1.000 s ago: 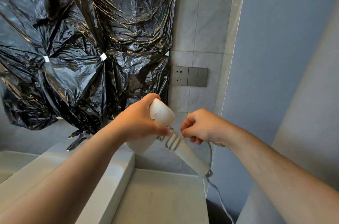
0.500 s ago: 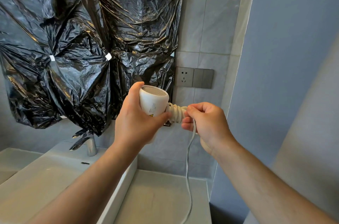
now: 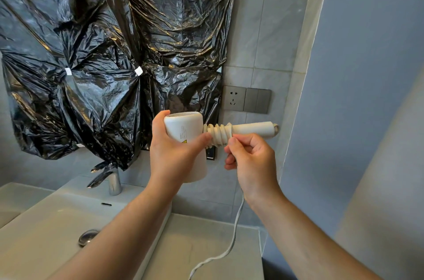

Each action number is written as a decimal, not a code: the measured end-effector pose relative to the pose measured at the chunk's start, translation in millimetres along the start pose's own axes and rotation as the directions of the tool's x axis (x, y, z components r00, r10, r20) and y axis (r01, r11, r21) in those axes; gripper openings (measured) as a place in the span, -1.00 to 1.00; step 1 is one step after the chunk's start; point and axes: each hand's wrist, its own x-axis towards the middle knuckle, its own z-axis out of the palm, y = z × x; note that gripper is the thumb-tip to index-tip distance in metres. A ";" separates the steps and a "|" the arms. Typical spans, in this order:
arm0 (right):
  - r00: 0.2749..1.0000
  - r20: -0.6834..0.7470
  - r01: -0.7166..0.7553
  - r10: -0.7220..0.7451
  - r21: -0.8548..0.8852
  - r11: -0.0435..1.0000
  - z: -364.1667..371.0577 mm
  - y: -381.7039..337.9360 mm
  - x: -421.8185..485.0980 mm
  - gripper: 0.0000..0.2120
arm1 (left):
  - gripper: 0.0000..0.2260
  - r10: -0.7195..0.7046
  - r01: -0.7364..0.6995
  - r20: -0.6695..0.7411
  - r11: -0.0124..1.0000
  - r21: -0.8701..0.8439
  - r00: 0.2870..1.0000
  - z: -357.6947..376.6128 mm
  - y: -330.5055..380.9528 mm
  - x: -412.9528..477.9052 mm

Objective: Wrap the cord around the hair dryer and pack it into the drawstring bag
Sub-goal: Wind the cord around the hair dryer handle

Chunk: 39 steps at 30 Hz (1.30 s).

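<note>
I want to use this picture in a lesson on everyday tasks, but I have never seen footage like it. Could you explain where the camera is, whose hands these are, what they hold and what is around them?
There is no machine here. The camera is worn on a person's head and looks forward and down, so both bare arms reach in from the bottom edge.

The left hand has its grip closed around the white body of a hair dryer. The handle sticks out to the right, with several turns of white cord wound around its base. The right hand pinches the loose cord, which trails down over the pale counter.

To the left is a sink with a chrome tap. Black plastic sheeting covers the wall, beside a wall socket. No drawstring bag is visible.
</note>
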 end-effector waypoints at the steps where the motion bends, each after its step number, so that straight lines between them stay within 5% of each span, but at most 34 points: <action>1: 1.000 0.015 0.009 -0.009 -0.012 1.000 -0.4 1.7 0.1 -0.86 | -0.22 -0.018 0.017 -0.005 1.000 -0.023 1.000 1.2 -0.6 -0.3; 11: 0.975 0.213 0.100 -0.068 -0.141 0.985 -23.1 -13.7 6.8 -0.82 | -0.29 -0.104 0.111 0.062 0.987 -0.118 0.993 -3.1 -0.8 1.4; 16: 0.984 0.167 0.076 -0.055 -0.120 0.990 -32.8 -17.3 2.1 -0.81 | -0.36 -0.233 0.252 0.102 0.932 -0.261 0.967 0.4 1.3 -1.4; 22: 0.954 0.294 -0.007 0.047 -0.135 0.991 -46.8 -22.2 5.6 -0.86 | -0.36 -0.293 0.414 0.356 0.846 -0.336 0.888 -3.5 5.1 -3.8; 25: 0.885 0.454 0.011 0.101 -0.237 0.971 -59.8 -23.3 11.5 -0.91 | -0.48 -0.217 0.408 0.502 0.859 -0.309 0.838 -11.8 5.5 1.4; 28: 0.804 0.568 -0.022 0.179 -0.271 0.962 -75.0 -28.7 14.2 -0.90 | -0.35 -0.196 0.417 0.623 0.879 -0.230 0.757 -19.1 2.9 8.5; 32: 0.658 0.650 -0.088 0.381 -0.436 0.896 -84.6 -46.7 15.4 -0.84 | -0.20 -0.156 0.374 0.758 0.919 -0.124 0.633 -32.9 4.9 22.3; 35: 0.593 0.628 -0.040 0.503 -0.601 0.798 -77.5 -51.2 11.2 -0.90 | -0.22 -0.107 0.214 0.769 0.976 -0.039 0.630 -39.1 15.1 29.2; 39: 0.647 0.527 -0.061 0.551 -0.684 0.727 -65.6 -46.7 6.0 -0.90 | -0.21 -0.026 0.011 0.737 1.000 0.025 0.675 -39.5 29.4 26.8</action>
